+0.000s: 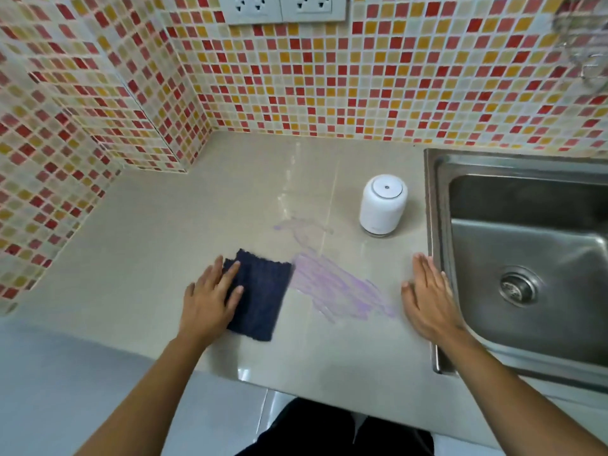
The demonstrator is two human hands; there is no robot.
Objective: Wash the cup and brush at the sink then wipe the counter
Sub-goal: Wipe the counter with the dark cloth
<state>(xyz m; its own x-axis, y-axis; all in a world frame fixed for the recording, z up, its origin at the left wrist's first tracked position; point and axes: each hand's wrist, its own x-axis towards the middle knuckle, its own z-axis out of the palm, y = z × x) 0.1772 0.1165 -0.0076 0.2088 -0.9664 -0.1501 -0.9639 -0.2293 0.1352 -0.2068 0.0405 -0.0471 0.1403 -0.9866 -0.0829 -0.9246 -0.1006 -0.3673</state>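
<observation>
The left hand (207,302) lies palm down with its fingers spread flat, pressing the left part of a folded dark blue cloth (260,296) onto the beige counter (138,245); nothing is clenched. The right hand (427,299) rests open and empty, fingers straight and together, flat on the counter just beside the steel sink's rim (433,225). Between the hands a purple smear (332,287) streaks the counter, starting at the cloth's right edge, and a white cylindrical container (383,204) stands upright behind it, near the sink.
</observation>
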